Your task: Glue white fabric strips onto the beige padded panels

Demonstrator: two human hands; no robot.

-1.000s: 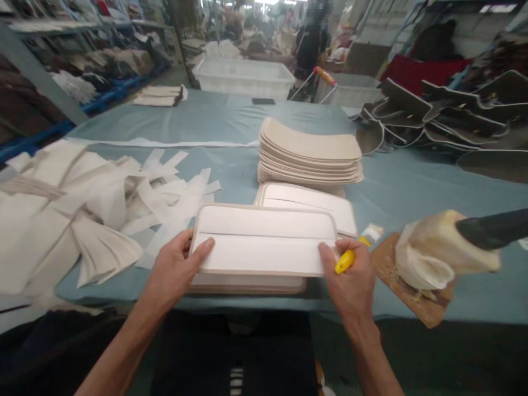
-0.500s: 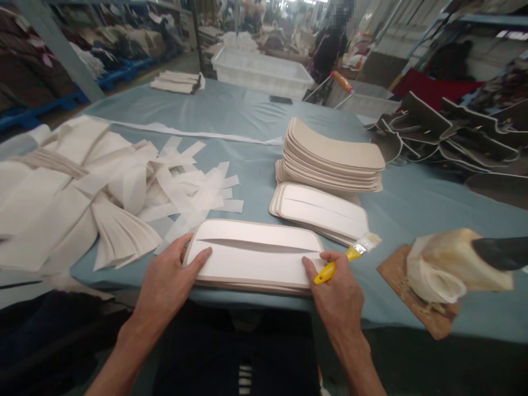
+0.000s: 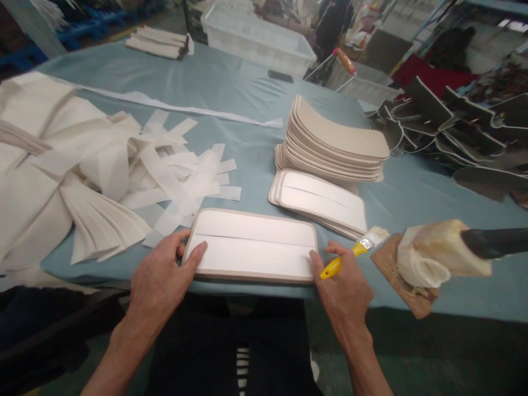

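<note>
A small stack of beige rounded panels (image 3: 251,276) lies at the table's front edge, with two white strips (image 3: 256,253) on its top face and a thin line between them. My left hand (image 3: 165,275) grips the stack's left end, its thumb on top and its fingers round the far corner. My right hand (image 3: 344,283) holds a yellow-handled paintbrush (image 3: 338,265), bristles pointing away to the right. Its thumb touches the right edge of the panels. Just behind lies a second low stack of white-faced panels (image 3: 324,201), beside a taller pile of bare beige panels (image 3: 338,132).
Loose cream and white strips (image 3: 94,148) are heaped at left. On the right, a glue-stained container (image 3: 429,253) with a dark handle sits on a brown board (image 3: 383,256). Dark grey pieces (image 3: 445,126) lie behind it. White bins (image 3: 259,41) stand beyond the table.
The gap between the two white strips has narrowed to a flat line, and the stack's edges look more even. My right hand has shifted slightly right with the paintbrush.
</note>
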